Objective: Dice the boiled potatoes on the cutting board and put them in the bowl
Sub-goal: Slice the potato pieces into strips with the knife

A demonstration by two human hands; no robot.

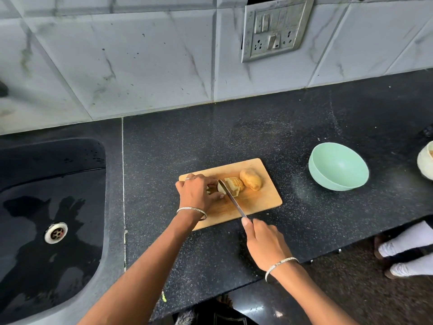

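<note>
No legible text or labels anywhere

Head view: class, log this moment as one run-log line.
left hand holds part-sliced potato | right hand grips knife, mid-cut | second potato whole | green bowl empty

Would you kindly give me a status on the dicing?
Grips: left hand on part-cut potato, right hand on knife, mid-slice; second potato whole on cutting board; green bowl empty, nothing blocking it.

Your left hand (197,193) reaches forward and curls down onto the cut potato (232,184); your right hand (264,242), nearer your body, grips the knife (232,199), one finger stretched along its handle.
</note>
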